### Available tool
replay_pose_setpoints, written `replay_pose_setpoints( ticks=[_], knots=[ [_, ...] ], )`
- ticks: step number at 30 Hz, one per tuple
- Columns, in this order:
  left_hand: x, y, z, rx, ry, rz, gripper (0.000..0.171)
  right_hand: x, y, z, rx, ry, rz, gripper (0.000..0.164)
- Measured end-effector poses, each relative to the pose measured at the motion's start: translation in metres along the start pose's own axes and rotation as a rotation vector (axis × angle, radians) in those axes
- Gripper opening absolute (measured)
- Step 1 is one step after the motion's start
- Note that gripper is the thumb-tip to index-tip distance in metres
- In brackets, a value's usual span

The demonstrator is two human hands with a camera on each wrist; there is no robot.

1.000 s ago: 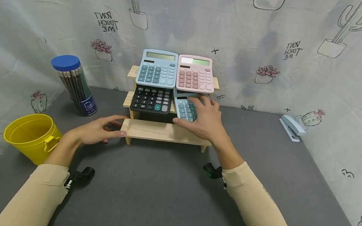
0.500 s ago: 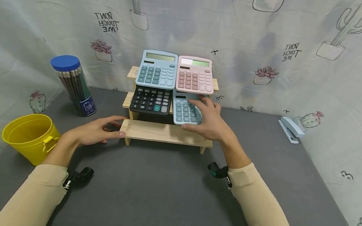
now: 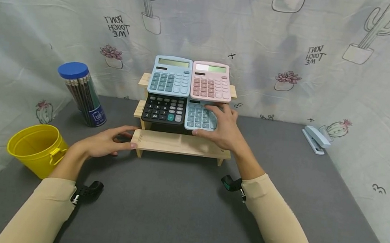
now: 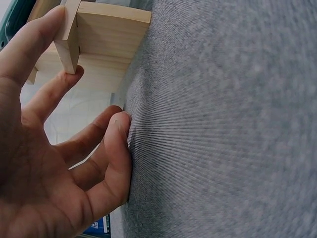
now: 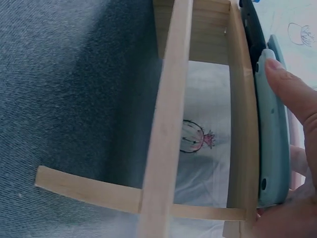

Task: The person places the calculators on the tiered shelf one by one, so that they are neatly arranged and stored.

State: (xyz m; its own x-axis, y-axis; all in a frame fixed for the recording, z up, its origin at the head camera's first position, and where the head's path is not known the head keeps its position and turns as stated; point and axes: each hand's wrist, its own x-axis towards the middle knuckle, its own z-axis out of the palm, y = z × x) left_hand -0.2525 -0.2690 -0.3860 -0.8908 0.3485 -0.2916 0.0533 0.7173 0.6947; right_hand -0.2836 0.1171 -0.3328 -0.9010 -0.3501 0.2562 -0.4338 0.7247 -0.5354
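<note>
My right hand [image 3: 224, 129] grips a light blue calculator [image 3: 199, 118] on the middle tier of a wooden three-tier stand [image 3: 180, 143], thumb at its lower edge and fingers at its right side and top. The right wrist view shows this calculator [image 5: 271, 134] edge-on against the middle board, under the thumb. Left of it, side by side, lies a black calculator [image 3: 163, 109]. Another light blue calculator [image 3: 171, 75] and a pink one [image 3: 211, 81] lean on the top tier. My left hand [image 3: 101, 142] pinches the bottom board's left end between thumb and index finger [image 4: 54, 94].
A yellow bucket [image 3: 35, 164] stands beside my left forearm. Behind it is a blue-lidded tub of pencils [image 3: 84, 94]. A light blue stapler [image 3: 314, 140] lies far right on the grey table [image 3: 171, 210]. A patterned cloth [image 3: 198, 23] hangs behind the stand.
The lower light blue calculator was tilted and has been straightened, then raised and pushed back level with the black one by my right hand. My left hand stays at the stand.
</note>
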Motion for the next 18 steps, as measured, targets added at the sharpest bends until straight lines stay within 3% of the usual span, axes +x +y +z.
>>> replay_pose_setpoints(
  ticks=[7, 18],
  knots=[
    [-0.0007, 0.0012, 0.0006, 0.001, -0.001, 0.004, 0.083, 0.0017, 0.0061, 0.0049, 0.008, 0.065, -0.041, 0.09],
    [0.0009, 0.0023, 0.0012, 0.008, 0.001, 0.0, 0.084, -0.0008, 0.008, 0.0039, -0.002, 0.076, -0.071, 0.087]
  ],
)
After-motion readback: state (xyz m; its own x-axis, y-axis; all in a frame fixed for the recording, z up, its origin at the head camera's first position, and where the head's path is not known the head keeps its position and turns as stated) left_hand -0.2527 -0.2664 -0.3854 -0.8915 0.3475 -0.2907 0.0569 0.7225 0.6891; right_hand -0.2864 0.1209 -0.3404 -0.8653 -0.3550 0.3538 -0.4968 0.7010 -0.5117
